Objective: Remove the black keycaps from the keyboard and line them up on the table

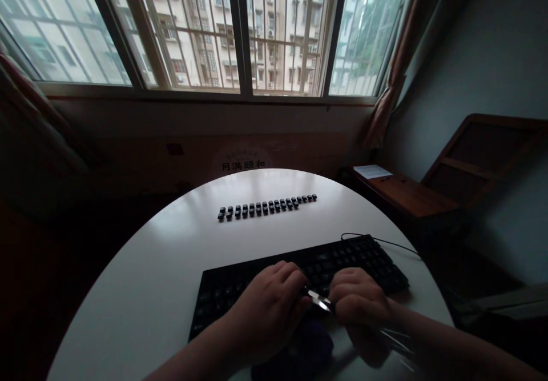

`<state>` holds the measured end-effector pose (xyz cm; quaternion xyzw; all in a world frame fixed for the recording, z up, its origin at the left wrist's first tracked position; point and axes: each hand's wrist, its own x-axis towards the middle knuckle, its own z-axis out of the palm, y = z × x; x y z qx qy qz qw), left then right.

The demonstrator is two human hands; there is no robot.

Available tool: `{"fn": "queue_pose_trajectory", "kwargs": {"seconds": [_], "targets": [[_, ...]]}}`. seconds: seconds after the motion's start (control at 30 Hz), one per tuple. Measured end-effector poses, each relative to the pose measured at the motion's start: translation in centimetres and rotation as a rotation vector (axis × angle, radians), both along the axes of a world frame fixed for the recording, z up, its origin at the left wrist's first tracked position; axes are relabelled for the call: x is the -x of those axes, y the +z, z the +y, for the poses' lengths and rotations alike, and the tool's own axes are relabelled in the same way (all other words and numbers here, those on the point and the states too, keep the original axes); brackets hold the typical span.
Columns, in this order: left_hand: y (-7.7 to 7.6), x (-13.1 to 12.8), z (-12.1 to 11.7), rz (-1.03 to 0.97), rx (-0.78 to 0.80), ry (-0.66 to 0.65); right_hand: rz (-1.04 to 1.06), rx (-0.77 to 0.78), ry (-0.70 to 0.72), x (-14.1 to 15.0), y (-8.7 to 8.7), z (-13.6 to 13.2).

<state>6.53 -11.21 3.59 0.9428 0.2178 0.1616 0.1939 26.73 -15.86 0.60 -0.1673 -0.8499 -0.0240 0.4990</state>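
My right hand (357, 296) is closed around a small shiny metal tool (319, 300). Its bright end points left, and its exact kind cannot be made out. Against that end, my left hand (276, 304) is closed in a pinch. Something small and dark shows at its fingertips, too hidden to name. Both hands are above the black keyboard (257, 267), which lies slanted on the white round table (141, 289). My hands cover part of its keys. Beyond the keyboard, several loose black keycaps (258, 207) stand in two rows.
A dark purple item (310, 344) lies below my hands. The keyboard's cable (396, 245) runs off the table's right side. Thin, clear, shiny strips (398, 341) lie near my right forearm. At right, a wooden stand (411, 195) holds white paper (372, 172). Barred windows are behind.
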Motion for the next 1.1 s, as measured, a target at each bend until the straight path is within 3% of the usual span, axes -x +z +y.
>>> {"fn": "queue_pose_trajectory", "kwargs": {"seconds": [0.1,0.3,0.43,0.6,0.77,0.93,1.1], "targets": [[-0.2,-0.1,0.0,0.013,0.039,0.028,-0.049,0.013,-0.045,-0.6,0.3,-0.1],[-0.1,0.0,0.4,-0.068,0.107,0.216,-0.036,0.056,-0.284,-1.9,1.0,0.8],[-0.4,0.0,0.4,-0.065,0.121,0.161,-0.104,0.043,-0.514,-2.1,1.1,1.2],[-0.8,0.0,0.1,-0.052,0.15,0.08,-0.197,-0.032,-0.343,-1.4,0.5,1.4],[-1.0,0.1,0.2,-0.084,0.204,0.036,-0.223,-0.026,-0.319,-1.3,-0.4,1.7],[-1.6,0.2,0.3,-0.128,0.228,0.06,-0.13,0.082,-0.294,-0.6,-0.4,1.4],[-1.8,0.3,0.9,-0.235,0.261,0.104,-0.215,0.271,-0.246,-0.4,1.4,2.0]]}}
